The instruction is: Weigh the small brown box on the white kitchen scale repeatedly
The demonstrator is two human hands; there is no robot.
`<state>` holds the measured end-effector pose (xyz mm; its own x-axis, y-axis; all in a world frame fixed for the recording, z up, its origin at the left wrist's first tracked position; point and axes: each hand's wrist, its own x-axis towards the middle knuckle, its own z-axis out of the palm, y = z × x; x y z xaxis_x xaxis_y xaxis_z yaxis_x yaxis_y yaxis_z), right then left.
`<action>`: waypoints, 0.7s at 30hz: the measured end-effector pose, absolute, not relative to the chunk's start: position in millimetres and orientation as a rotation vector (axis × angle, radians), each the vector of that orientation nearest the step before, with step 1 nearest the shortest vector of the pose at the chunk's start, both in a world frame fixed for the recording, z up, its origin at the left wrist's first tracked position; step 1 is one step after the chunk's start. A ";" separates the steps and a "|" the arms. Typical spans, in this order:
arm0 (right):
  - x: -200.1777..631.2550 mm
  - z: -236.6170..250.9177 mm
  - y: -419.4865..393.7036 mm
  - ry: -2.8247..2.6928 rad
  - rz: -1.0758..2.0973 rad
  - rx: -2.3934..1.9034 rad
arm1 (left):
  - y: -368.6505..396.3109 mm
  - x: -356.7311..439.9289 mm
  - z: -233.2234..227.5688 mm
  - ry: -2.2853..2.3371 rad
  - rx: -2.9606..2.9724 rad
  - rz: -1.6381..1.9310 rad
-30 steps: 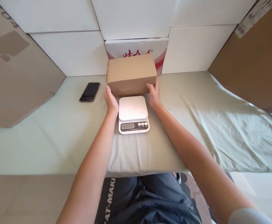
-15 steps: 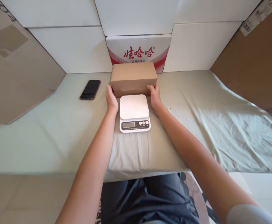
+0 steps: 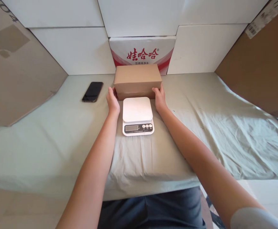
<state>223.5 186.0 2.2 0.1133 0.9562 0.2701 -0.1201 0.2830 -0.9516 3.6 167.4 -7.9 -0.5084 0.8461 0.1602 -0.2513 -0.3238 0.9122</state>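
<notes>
cardboard box (image 3: 137,80) between left hand (image 3: 112,101), right hand (image 3: 160,98), both touching.

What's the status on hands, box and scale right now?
Left hand and right hand grip cardboard box ends. Box on cloth behind scale. Phone lies apart, left.

Concealed and illegible areas

The fingers of both hands are hidden behind the ends of the plain brown cardboard box (image 3: 137,78); grip contact cannot be confirmed. The white digital kitchen scale (image 3: 137,115) has a display too small to read. The brown cardboard panel (image 3: 258,60) at right is cut off by the frame edge.
</notes>
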 end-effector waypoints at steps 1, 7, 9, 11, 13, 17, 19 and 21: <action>223.4 2.4 185.8 -1.161 0.994 -0.952 | 167.7 2.9 -7.2 1.152 0.857 1.906; 223.4 -0.5 188.1 -1.182 0.964 -0.960 | 168.5 0.5 -3.7 1.156 0.781 1.887; 223.6 -0.6 188.1 -1.182 0.960 -0.966 | 168.4 0.5 -3.9 1.159 0.755 1.892; 223.9 0.7 186.6 -1.177 0.968 -0.971 | 168.1 0.6 -4.5 1.181 0.717 1.907; 224.0 3.0 184.1 -1.177 0.975 -0.976 | 167.6 0.8 -5.0 1.207 0.679 1.917; 223.9 6.7 180.0 -1.178 0.978 -0.979 | 166.9 1.2 -5.5 1.218 0.690 1.916; 224.0 6.9 180.1 -1.179 0.976 -0.976 | 167.1 0.9 -6.1 1.215 0.709 1.919; 224.1 6.0 181.1 -1.186 0.971 -0.987 | 167.8 0.1 -7.2 1.208 0.728 1.921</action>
<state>224.1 181.1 6.0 0.1166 0.9559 0.2695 -0.0758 0.2791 -0.9573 0.1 167.8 -7.2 -0.5652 0.8214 0.0762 -0.2871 -0.2824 0.9153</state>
